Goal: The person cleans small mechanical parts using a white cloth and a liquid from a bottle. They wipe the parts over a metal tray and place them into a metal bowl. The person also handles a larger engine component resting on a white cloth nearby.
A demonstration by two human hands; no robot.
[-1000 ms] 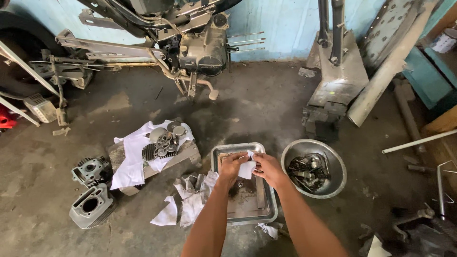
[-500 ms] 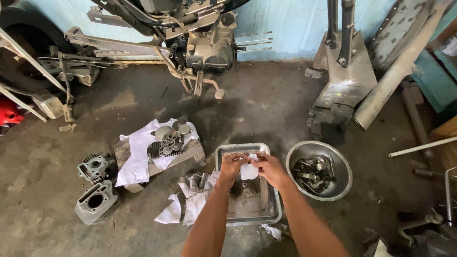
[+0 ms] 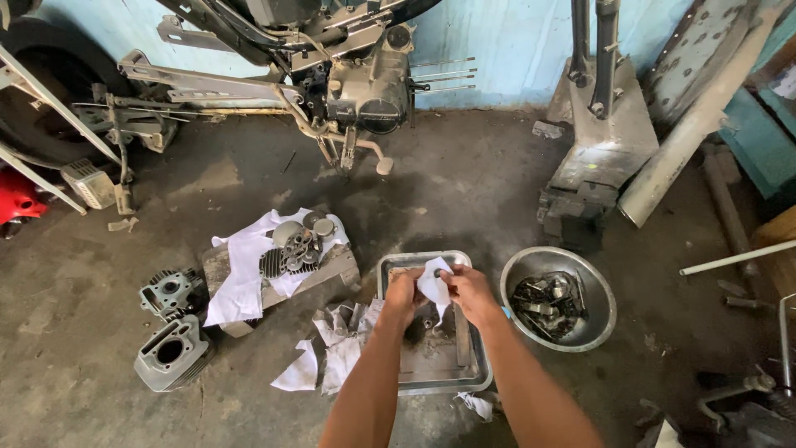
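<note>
Both hands work directly above the rectangular metal tray (image 3: 390, 270), near its far rim. The left hand (image 3: 404, 292) and right hand (image 3: 467, 292) meet at a white cloth (image 3: 433, 284) pinched between their fingertips; each hand is closed on it. A small dark part appears to sit inside the cloth, though it is too small to identify. The cloth hangs with its long axis pointing down toward the tray floor, equally near both hands. The round metal bowl (image 3: 599, 325) of parts lies just right of the tray; crumpled rags (image 3: 336, 348) lie against its left side.
</note>
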